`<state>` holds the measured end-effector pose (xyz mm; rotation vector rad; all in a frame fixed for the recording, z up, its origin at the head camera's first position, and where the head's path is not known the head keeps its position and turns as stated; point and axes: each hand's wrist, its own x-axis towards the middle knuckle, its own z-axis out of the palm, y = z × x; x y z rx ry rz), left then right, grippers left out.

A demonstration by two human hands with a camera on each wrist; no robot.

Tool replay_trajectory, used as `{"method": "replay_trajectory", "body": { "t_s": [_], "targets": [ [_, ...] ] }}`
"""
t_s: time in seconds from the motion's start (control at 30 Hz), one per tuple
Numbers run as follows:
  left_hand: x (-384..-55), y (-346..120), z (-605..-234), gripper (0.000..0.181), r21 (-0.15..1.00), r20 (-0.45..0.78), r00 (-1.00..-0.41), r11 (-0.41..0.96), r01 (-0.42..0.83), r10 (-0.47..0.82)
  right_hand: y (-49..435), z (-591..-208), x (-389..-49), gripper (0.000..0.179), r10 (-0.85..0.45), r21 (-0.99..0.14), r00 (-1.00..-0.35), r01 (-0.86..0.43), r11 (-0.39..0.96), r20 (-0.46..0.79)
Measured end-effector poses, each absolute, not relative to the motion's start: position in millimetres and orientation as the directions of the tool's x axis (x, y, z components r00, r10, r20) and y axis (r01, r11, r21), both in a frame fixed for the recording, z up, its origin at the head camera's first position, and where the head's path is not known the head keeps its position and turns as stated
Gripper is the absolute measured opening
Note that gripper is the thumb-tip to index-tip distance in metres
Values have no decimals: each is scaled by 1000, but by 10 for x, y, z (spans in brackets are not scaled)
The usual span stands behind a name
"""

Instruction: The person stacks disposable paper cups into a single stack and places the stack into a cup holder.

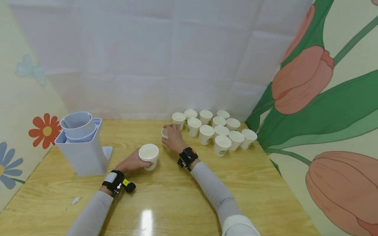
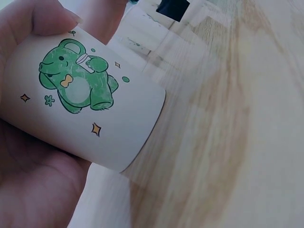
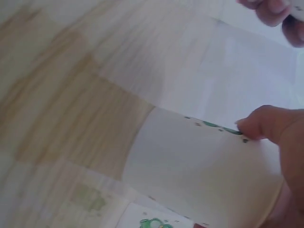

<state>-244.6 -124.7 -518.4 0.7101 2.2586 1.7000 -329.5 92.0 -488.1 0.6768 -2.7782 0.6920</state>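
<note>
My left hand (image 1: 133, 161) grips a white paper cup (image 1: 149, 154) around its side, with the open mouth upward. In the left wrist view, a green cartoon elephant is printed on this cup (image 2: 78, 80), and the thumb and fingers wrap it. Farther forward, my right hand (image 1: 176, 140) holds a second paper cup (image 1: 164, 133), partly hidden behind the fingers. The right wrist view shows the thumb (image 3: 266, 124) against the side of that cup (image 3: 199, 164), near its printed edge. The right hand is just left of a group of similar cups (image 1: 206, 131).
Several white paper cups stand upright in loose rows at the back right of the wooden table (image 1: 165, 196). At the left stands a pale blue square bin (image 1: 85, 157) with a round container (image 1: 78, 126) in its top. A small white scrap (image 1: 75, 200) lies front left.
</note>
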Motion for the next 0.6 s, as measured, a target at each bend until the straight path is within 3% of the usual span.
{"method": "replay_trajectory", "body": {
  "t_s": [0.4,0.6],
  "targets": [
    [-2448,-1269,-5207,69,944,126,-856,205,259,502,896,-4703,-3107,53,-463,-396,-871,-488,777,164],
    [-2451,-1252,-5218,69,945,131,-853,197,262,505,912,-4559,-2990,57,-478,-414,-858,-510,754,186]
  ]
}}
